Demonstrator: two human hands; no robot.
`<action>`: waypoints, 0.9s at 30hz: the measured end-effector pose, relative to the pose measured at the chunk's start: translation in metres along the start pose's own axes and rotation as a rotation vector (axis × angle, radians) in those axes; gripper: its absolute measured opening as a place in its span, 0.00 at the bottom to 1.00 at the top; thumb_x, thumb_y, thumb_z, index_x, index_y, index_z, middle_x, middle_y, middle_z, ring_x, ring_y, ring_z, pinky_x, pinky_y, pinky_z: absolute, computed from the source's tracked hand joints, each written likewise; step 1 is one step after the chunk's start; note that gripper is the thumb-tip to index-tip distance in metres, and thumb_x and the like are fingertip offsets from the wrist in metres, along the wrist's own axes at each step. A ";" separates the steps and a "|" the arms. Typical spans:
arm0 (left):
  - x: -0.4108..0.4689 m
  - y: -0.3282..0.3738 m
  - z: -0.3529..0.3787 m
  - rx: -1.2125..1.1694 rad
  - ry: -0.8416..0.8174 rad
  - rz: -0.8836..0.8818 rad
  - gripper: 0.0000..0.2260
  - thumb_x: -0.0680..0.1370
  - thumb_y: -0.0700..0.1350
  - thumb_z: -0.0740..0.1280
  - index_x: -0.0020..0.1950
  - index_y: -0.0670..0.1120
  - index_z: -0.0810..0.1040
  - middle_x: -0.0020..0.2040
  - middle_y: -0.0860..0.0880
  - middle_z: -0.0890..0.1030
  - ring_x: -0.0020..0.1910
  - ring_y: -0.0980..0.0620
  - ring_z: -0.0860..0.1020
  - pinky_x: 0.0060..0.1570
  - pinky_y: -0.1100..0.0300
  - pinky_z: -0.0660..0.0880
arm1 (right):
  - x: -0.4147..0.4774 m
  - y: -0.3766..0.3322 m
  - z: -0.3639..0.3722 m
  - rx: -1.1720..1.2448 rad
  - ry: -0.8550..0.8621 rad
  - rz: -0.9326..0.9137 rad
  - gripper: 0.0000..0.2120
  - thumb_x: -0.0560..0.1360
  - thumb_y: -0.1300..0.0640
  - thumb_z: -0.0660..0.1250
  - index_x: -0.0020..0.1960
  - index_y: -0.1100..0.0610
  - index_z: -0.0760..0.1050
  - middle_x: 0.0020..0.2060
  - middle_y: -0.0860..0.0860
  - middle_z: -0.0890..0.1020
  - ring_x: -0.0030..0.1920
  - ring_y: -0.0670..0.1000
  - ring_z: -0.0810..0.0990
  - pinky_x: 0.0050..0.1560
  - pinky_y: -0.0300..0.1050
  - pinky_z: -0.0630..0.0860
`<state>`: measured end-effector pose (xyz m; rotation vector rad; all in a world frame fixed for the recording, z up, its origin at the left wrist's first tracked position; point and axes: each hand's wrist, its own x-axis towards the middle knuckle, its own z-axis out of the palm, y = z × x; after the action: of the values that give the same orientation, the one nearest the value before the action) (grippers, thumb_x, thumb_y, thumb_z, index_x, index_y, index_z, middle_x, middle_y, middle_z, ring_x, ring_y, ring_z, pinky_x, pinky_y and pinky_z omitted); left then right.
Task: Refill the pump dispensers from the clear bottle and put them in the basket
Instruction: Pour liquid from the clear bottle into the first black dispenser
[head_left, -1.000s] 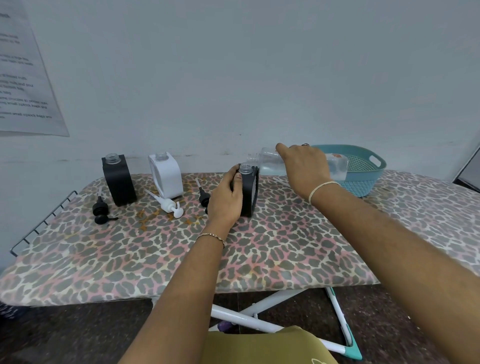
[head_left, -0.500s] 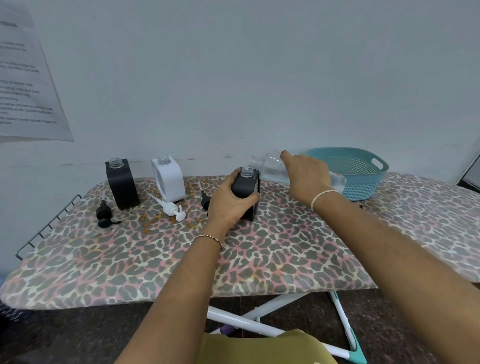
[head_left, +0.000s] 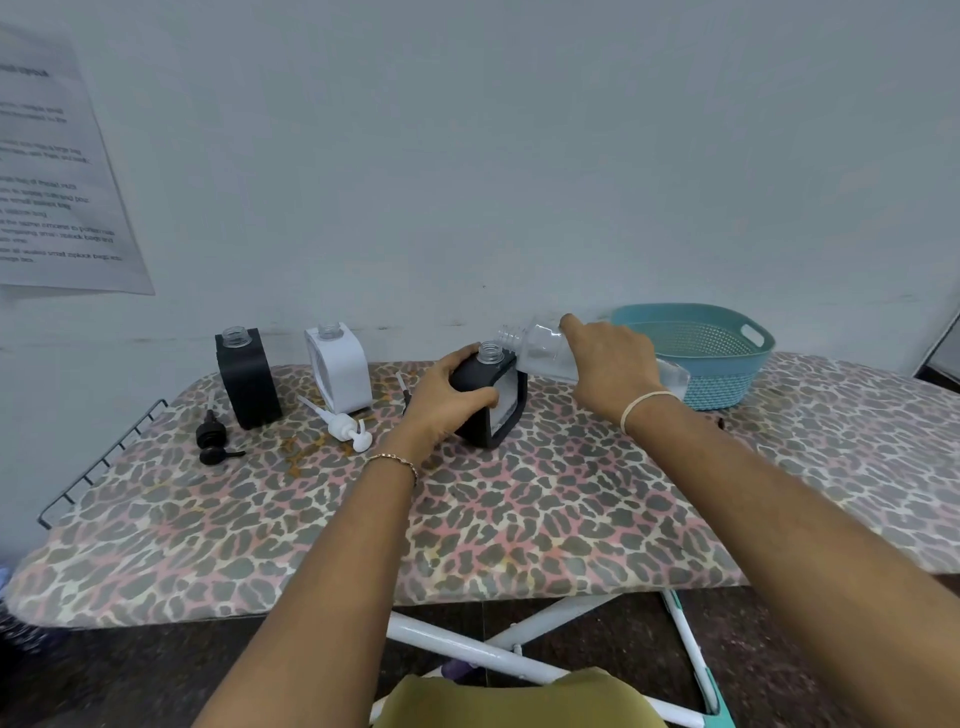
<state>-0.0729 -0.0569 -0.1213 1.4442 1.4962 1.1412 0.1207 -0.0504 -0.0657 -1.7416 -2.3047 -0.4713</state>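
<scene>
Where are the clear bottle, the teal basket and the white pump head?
clear bottle (head_left: 540, 345): head view, on its shoulder near the neck.
teal basket (head_left: 722, 374): head view, on its front wall.
white pump head (head_left: 347, 429): head view, on its collar.

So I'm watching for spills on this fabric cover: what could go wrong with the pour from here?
1. The clear bottle's mouth sits slightly past the black dispenser's narrow neck, so liquid may miss it and wet the leopard-print cover.
2. The dispenser is tilted in the left hand; it could slip or tip.
3. The black pump lies loose near the board's edge.
</scene>
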 end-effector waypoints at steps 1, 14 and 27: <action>0.000 0.002 -0.002 0.004 -0.003 -0.006 0.30 0.69 0.38 0.73 0.70 0.52 0.71 0.59 0.52 0.78 0.51 0.57 0.78 0.45 0.66 0.76 | 0.000 0.000 0.000 0.000 0.000 -0.002 0.20 0.69 0.69 0.65 0.58 0.56 0.66 0.30 0.48 0.64 0.35 0.54 0.70 0.32 0.45 0.62; -0.001 0.002 -0.001 -0.047 0.029 0.001 0.28 0.69 0.35 0.69 0.68 0.52 0.73 0.55 0.52 0.78 0.48 0.61 0.77 0.44 0.67 0.75 | -0.001 0.000 -0.001 -0.004 0.004 -0.019 0.21 0.69 0.67 0.66 0.60 0.56 0.67 0.30 0.48 0.64 0.36 0.54 0.70 0.33 0.45 0.63; 0.001 -0.003 0.001 -0.086 0.039 0.011 0.28 0.69 0.36 0.69 0.68 0.52 0.74 0.56 0.53 0.79 0.49 0.60 0.77 0.45 0.66 0.76 | 0.002 -0.002 -0.012 -0.044 -0.003 -0.039 0.19 0.68 0.67 0.66 0.56 0.56 0.68 0.30 0.48 0.65 0.36 0.54 0.70 0.34 0.45 0.64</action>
<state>-0.0727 -0.0556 -0.1246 1.3805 1.4491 1.2323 0.1175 -0.0536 -0.0544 -1.7213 -2.3511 -0.5304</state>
